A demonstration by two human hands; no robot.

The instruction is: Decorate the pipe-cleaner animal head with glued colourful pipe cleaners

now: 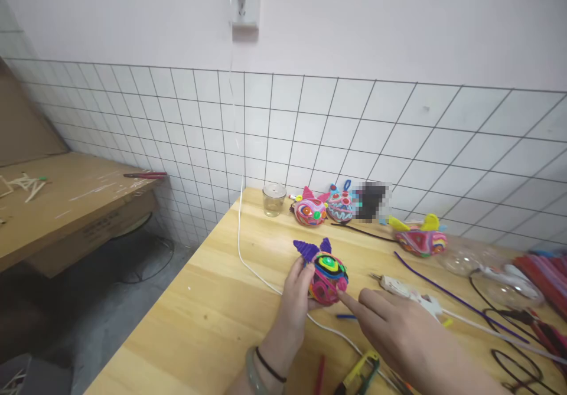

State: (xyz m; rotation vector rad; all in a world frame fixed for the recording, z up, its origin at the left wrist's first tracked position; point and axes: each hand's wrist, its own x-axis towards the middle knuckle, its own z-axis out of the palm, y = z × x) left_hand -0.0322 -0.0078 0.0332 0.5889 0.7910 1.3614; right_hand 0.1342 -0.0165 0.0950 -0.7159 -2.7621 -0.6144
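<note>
My left hand [297, 289] is closed around a colourful pipe-cleaner animal head [328, 276]. The animal has purple pointed ears, a green-centred eye ringed in yellow and black, and a pink nose [342, 284]. It is held just over the wooden table. My right hand [394, 324] reaches in from the right, its index finger stretched out with the tip at the pink nose. Nothing shows in that hand; its other fingers are partly hidden. Beside it lies a white glue gun [401, 289] with a metal tip. Yellow-handled pliers [357, 374] lie at the front.
Along the wall stand a glass cup [274, 200], a pink animal [310, 209], a blue one [341, 203] and one with yellow ears [420, 238]. A white cord [248, 265] crosses the table [177, 330]. Clear plastic balls [460, 261] and pipe cleaners [543, 283] lie right.
</note>
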